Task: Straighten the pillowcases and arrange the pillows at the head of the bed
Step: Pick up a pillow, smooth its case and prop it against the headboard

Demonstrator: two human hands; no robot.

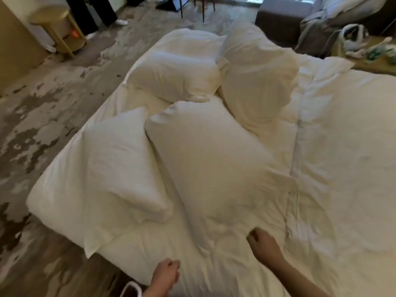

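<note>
Several white pillows lie loose on the white bed [342, 146]. The nearest big pillow [214, 163] lies in the middle, slanted. A smaller pillow [122, 172] rests to its left, by the bed's left edge. Two more sit farther away: a flat one [177, 69] and a puffed one [257, 78] leaning beside it. My right hand [262, 243] is curled at the near end of the big pillow's case; whether it pinches the fabric is unclear. My left hand [166, 275] is a closed fist above the sheet at the near edge, holding nothing.
A mottled floor [42, 116] runs along the bed's left side. A round wooden side table [57, 28] stands far left, with a person's dark-trousered legs behind it. Chair legs [192, 7] and a dark sofa [285, 20] are beyond the bed. A cluttered nightstand [368, 54] sits far right.
</note>
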